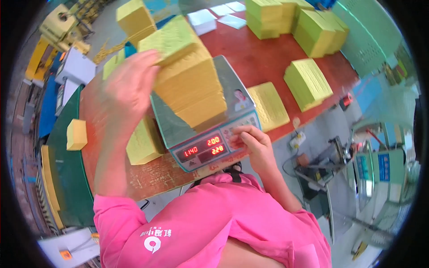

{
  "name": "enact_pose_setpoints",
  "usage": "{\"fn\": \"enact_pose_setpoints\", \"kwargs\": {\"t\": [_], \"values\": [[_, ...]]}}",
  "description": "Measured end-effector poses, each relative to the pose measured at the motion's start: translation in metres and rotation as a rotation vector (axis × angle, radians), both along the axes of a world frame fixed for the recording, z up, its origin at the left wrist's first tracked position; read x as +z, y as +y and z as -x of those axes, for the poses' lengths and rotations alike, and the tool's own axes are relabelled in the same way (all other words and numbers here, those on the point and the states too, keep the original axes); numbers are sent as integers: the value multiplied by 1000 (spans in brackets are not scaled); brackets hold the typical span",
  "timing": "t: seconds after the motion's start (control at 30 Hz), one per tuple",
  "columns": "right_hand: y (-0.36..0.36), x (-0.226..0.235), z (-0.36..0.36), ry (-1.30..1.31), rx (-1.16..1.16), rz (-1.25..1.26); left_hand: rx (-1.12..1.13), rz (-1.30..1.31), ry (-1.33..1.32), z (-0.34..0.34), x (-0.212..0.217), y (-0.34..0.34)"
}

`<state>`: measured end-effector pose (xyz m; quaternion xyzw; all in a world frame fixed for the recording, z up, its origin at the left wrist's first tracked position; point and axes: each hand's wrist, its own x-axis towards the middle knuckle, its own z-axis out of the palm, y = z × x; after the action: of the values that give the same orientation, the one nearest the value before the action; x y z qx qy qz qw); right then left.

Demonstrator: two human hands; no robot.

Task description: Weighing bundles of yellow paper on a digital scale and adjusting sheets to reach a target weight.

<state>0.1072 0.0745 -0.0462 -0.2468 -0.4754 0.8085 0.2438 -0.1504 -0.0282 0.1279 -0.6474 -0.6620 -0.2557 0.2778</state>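
A tall stack of yellow paper sheets (192,85) stands on the metal pan of a digital weighing scale (232,82), its lit red display facing me. Beside the stack's upper left edge is my left hand (132,80), slightly blurred. Its fingers are loosely bent and reach the paper's edge; whether they press on it I cannot tell. My right hand (254,144) is at the scale's keypad, right of the display. Its fingers are curled in, with nothing visible in them. More yellow paper (145,140) lies left of the scale, and a low pad of yellow paper (269,106) lies to its right.
The scale sits on a worn red table (254,56). A yellow paper block (308,85) rests at the right, with several stacks (317,31) behind. White paper (202,21) lies at the back. A small yellow block (77,134) sits on a green surface (62,169) at left.
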Motion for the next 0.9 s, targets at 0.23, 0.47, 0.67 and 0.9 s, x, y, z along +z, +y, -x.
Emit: {"fn": "enact_pose_setpoints", "kwargs": {"t": [0.23,0.47,0.67,0.9], "values": [[-17,40,-12,398,342,310,-100,250,190,-70,2,-69],[-14,42,-41,311,93,332,-425,96,129,-108,-87,-58],[23,23,-57,125,75,173,-180,-14,-734,-150,-113,-46],[89,24,-82,-67,506,-29,8,116,-1838,-208,-145,-11]]}}
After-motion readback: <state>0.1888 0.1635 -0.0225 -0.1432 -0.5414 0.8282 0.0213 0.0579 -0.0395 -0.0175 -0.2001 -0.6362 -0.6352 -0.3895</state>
